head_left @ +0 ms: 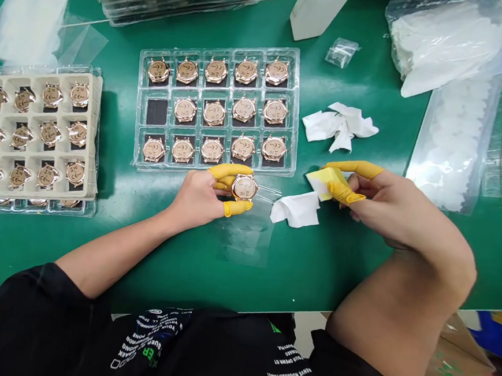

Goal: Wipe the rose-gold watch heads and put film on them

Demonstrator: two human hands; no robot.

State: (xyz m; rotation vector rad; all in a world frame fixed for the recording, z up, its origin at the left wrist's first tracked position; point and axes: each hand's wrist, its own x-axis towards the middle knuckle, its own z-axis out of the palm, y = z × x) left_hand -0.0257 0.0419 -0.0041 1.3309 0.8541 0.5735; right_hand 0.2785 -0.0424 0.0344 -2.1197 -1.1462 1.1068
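Between the yellow-cotted thumb and fingers of my left hand is a rose-gold watch case, its marked back facing up. My right hand, also wearing yellow finger cots, is closed on a small yellow block with a pale face; whether it is a sponge or a paper pad I cannot tell. A white wipe lies just below that block, touching or very near it. Beyond my left hand sits a clear plastic tray of similar watch cases, with one compartment in its middle row holding only a dark pad.
At left, a beige tray of film-covered watch cases rests on a clear one. Crumpled wipes, a small clear bag and a bag of white sheets lie right. Stacked trays and a white post stand behind.
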